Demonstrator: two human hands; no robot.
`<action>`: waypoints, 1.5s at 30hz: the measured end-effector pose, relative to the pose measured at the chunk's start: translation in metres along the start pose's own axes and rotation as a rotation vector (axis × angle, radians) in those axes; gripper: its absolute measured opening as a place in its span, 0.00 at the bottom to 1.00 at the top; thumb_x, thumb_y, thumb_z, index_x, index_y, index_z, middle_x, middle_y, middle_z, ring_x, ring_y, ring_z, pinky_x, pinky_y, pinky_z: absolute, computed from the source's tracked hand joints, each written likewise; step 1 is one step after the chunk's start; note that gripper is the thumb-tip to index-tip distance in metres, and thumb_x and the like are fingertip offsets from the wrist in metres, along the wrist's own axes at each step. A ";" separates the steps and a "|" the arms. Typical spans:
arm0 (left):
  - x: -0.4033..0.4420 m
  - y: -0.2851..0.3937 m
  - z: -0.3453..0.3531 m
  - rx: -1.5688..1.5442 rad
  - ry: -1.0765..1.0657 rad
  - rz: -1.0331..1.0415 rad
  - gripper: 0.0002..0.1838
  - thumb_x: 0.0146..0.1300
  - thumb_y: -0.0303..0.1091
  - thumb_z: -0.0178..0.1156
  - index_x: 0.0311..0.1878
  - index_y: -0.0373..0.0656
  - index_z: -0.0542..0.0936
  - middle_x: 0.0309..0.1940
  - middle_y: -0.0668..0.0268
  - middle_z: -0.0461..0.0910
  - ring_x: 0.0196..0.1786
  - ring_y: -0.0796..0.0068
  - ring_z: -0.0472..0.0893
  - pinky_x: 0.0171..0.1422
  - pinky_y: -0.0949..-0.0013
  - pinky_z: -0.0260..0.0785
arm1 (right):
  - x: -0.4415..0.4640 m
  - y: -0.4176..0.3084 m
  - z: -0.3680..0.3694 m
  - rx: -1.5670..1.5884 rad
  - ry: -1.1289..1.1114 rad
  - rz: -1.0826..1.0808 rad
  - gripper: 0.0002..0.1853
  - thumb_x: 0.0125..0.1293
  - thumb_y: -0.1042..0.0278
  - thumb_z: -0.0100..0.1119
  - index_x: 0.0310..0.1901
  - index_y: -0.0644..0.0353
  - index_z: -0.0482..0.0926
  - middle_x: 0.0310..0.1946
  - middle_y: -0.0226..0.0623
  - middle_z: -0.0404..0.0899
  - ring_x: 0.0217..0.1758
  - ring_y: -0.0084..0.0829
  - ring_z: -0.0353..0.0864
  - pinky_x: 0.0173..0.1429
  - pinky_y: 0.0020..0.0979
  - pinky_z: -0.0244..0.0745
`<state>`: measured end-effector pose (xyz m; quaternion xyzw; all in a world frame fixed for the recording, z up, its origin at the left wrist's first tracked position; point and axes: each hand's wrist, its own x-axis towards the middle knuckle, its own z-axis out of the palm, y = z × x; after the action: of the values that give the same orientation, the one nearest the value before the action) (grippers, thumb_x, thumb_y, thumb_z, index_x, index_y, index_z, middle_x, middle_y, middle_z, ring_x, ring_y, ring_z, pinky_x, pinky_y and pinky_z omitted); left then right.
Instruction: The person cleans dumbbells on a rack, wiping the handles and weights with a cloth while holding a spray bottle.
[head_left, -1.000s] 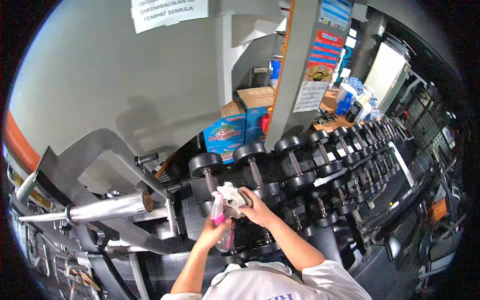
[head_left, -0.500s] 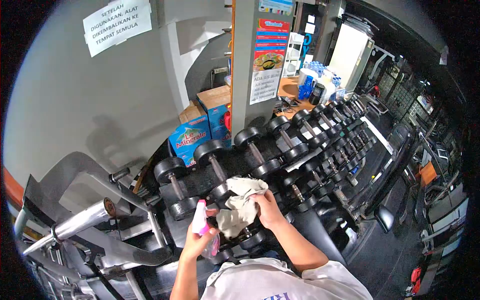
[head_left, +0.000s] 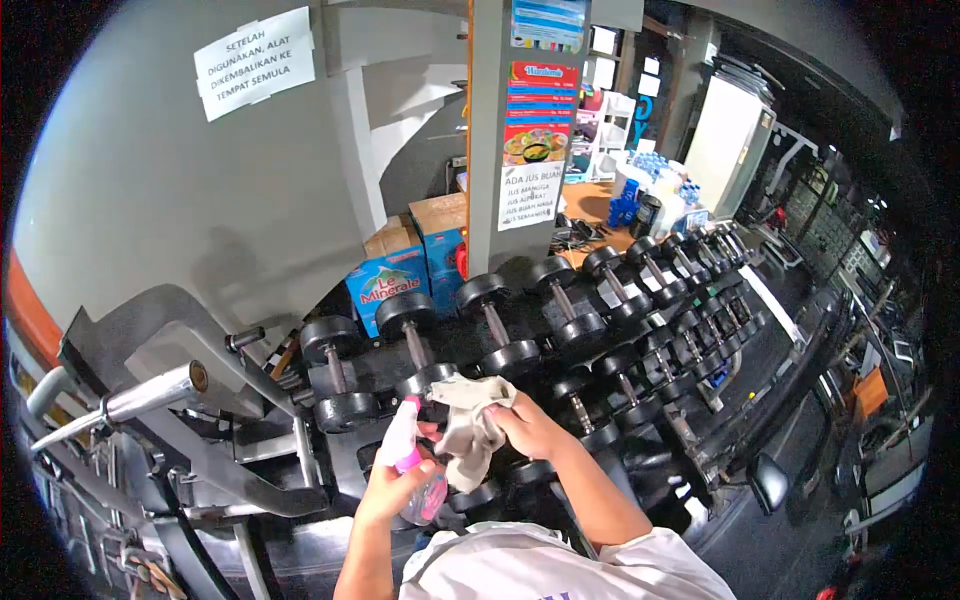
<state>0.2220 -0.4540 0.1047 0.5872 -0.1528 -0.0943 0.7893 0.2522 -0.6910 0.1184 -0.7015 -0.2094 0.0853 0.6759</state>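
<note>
One left hand (head_left: 398, 480) is wrapped around one spray bottle (head_left: 405, 455), low in the middle. One right hand (head_left: 525, 425) pinches one cloth (head_left: 470, 420) just beside it. Two papers with writing, one upper left, one top middle. The cloth hides part of the dumbbells (head_left: 415, 345); the far ones look too small to count.

It was a gym: dumbbells (head_left: 492, 325) filled a two-tier rack, with a barbell sleeve (head_left: 165, 395) left of them.
</note>
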 end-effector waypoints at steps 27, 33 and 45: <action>-0.014 0.018 0.004 -0.077 0.191 0.127 0.36 0.47 0.42 0.74 0.58 0.36 0.72 0.50 0.62 0.77 0.35 0.72 0.82 0.38 0.68 0.78 | 0.020 0.001 -0.035 0.178 0.013 0.085 0.13 0.69 0.72 0.49 0.50 0.63 0.80 0.42 0.31 0.83 0.43 0.22 0.80 0.49 0.27 0.76; -0.018 0.043 -0.019 -0.057 0.084 0.156 0.41 0.50 0.32 0.69 0.69 0.40 0.65 0.54 0.60 0.76 0.39 0.74 0.81 0.46 0.69 0.76 | 0.051 0.023 -0.014 0.782 -0.146 0.239 0.18 0.70 0.61 0.51 0.54 0.65 0.77 0.47 0.39 0.83 0.49 0.37 0.83 0.60 0.38 0.74; -0.004 0.037 -0.097 0.072 0.111 0.003 0.23 0.59 0.25 0.60 0.60 0.38 0.74 0.41 0.71 0.77 0.39 0.80 0.80 0.46 0.70 0.76 | 0.066 0.070 0.121 0.418 -0.585 0.092 0.23 0.64 0.72 0.61 0.61 0.61 0.70 0.57 0.35 0.73 0.58 0.22 0.72 0.63 0.27 0.69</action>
<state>0.2511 -0.3550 0.1141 0.6191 -0.1132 -0.0548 0.7752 0.2756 -0.5536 0.0521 -0.5026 -0.3405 0.3537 0.7116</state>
